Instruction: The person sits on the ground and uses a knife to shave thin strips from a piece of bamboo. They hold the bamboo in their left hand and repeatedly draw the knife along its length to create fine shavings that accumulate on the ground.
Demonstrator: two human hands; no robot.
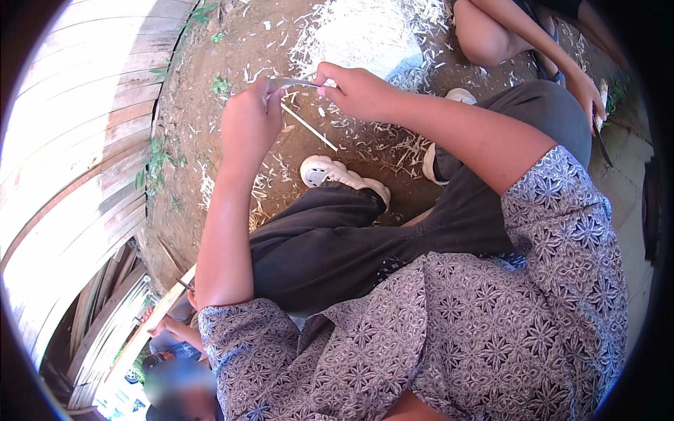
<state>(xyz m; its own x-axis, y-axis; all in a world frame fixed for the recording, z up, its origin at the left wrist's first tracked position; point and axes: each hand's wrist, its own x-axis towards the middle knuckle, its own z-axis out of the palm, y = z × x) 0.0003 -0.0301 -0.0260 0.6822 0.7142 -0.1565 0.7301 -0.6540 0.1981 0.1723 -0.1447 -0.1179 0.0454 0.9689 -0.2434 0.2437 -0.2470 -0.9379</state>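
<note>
My left hand (250, 121) and my right hand (357, 92) are both closed, raised in front of me over the ground. Between them stretches a thin, pale grey, slightly bowed strip (298, 82), pinched at its two ends. The strip's material is too small to make out. Below the hands, a narrow whitish stick (309, 128) slants over the dirt; whether it touches my left hand, I cannot tell. My legs, in dark trousers (330, 238), are bent beneath my arms.
Pale shavings (319, 35) are scattered around a white sheet (379, 42) on the dirt. Wooden planks (84, 105) line the left side. At upper right, another person's hand (586, 98) holds a light piece. A further person (179, 389) is at lower left beside a long wooden strip (156, 316).
</note>
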